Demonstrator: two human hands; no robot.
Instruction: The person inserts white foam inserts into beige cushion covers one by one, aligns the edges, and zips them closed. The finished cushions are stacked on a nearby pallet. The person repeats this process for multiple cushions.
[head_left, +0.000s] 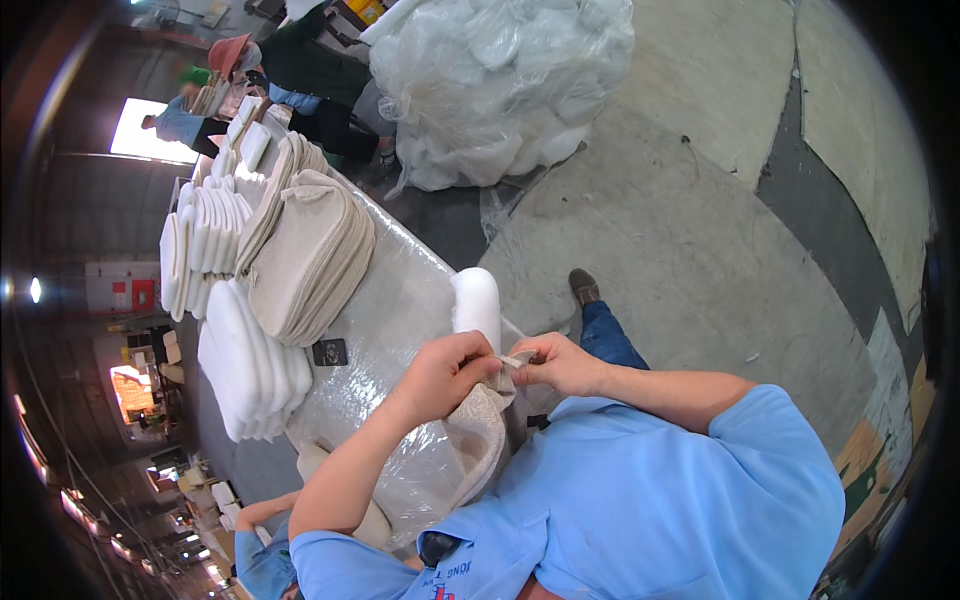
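Note:
Close to my body, at the table's edge, my left hand [450, 375] and my right hand [562, 366] pinch the bunched edge of a beige fabric cover [474, 425]. The fingertips of both hands almost meet on the cloth. Below my left hand the rest of the cover hangs in a curved fold. Just beyond my hands a rounded white padding piece [477, 300] sticks up; whether it sits inside the cover is hidden by my hands.
A plastic-covered table [400, 290] carries a stack of beige covers [315, 260], white pads [255, 365] and a small black square object [329, 352]. A big plastic-wrapped white bundle [500, 90] stands on the floor ahead. Co-workers stand at the far end and lower left.

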